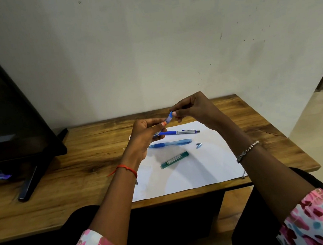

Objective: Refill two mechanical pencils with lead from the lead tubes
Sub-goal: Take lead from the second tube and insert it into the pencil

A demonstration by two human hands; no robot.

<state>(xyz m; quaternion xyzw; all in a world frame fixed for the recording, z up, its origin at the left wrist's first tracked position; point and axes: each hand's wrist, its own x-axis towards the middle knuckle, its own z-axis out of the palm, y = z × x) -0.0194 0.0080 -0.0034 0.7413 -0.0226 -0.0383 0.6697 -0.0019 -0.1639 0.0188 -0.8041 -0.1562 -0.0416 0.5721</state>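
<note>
While a green tube lies nearest on the paper, two pencils lie farther back on the bench. Above them, the left hand holds a blue tube, and the right hand pinches its top.

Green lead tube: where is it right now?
Head view: the green lead tube lies untouched on the white paper, just nearer the person than the light blue pencil, between the two forearms.

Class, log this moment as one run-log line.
left hand: holds blue lead tube | right hand: pinches its cap | pencils: on paper
</note>
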